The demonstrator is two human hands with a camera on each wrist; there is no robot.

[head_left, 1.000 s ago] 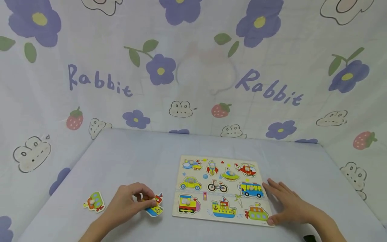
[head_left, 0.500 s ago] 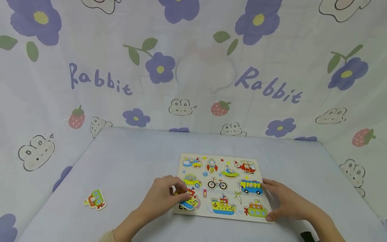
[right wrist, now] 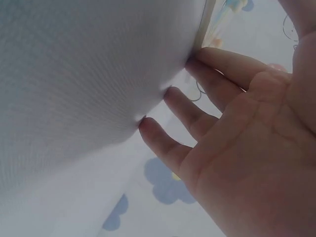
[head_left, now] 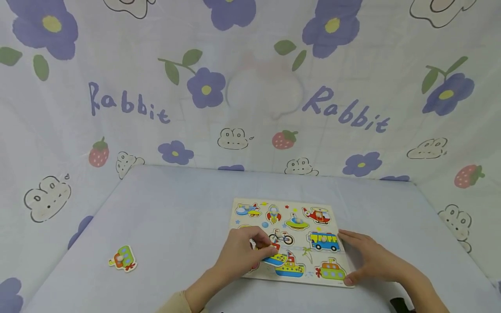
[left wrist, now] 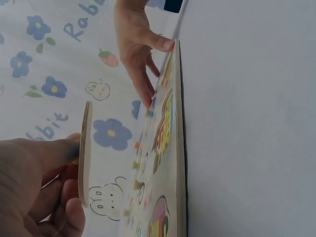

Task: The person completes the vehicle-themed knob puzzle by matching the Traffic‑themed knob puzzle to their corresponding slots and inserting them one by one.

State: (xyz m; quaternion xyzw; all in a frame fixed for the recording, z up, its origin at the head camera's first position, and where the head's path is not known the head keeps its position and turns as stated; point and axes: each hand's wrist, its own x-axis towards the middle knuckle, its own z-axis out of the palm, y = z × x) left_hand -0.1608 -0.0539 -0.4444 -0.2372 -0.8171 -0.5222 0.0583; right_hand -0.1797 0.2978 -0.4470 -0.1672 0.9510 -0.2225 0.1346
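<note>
My left hand (head_left: 243,251) pinches a wooden ship puzzle piece (head_left: 276,259) between thumb and fingers. That piece hovers above the wooden puzzle board (head_left: 301,239), at the left of the printed ship shape (head_left: 290,270) and partly covering it. In the left wrist view the ship piece (left wrist: 85,153) is seen edge-on, apart from the board. My right hand (head_left: 375,258) rests against the board's right side, thumb at the near corner and fingers spread along the edge. Its fingertips (right wrist: 170,94) touch the tabletop in the right wrist view. My left hand hides the train and most of the car.
A submarine puzzle piece (head_left: 123,258) lies alone on the white table (head_left: 176,208) to the left. Knobbed pieces such as the bus (head_left: 324,241) sit in the board, near a submarine shape (head_left: 331,271). A dark object (head_left: 399,304) shows by the right wrist. Patterned cloth hangs behind.
My left hand has carried the ship piece rightward, from the table left of the board, across the train, to beside the printed ship. My right hand stays at the board's edge.
</note>
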